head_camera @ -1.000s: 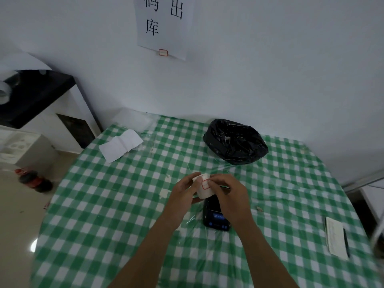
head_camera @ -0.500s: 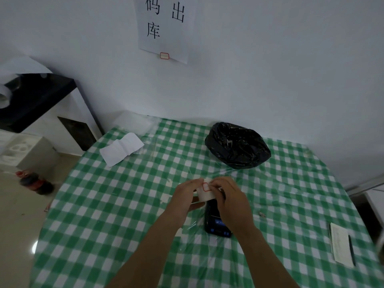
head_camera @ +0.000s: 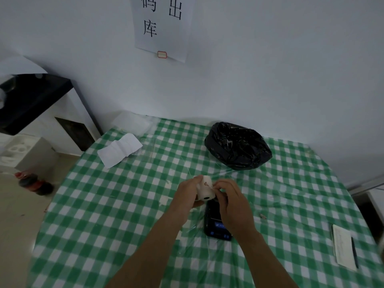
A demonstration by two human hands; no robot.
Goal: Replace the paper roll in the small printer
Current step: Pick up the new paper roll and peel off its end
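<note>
A small white paper roll (head_camera: 205, 189) is held above the table between both hands. My left hand (head_camera: 188, 196) grips its left side. My right hand (head_camera: 230, 202) pinches the roll's right edge with thumb and fingertips, where a small red-edged mark shows. The small black printer (head_camera: 215, 224) lies on the green checked tablecloth just below and behind my right hand, its blue-lit panel facing me. My right hand hides the printer's far end, so I cannot tell whether its lid is open.
A black plastic bag (head_camera: 236, 145) sits at the back of the round table (head_camera: 104, 215). A creased white paper (head_camera: 119, 150) lies at the back left. A notepad with a pen (head_camera: 344, 246) lies at the right edge. A cabinet (head_camera: 41, 113) stands left.
The roll has been turned in my hands so its dark core end now faces me. Both hands stay over the printer's far end.
</note>
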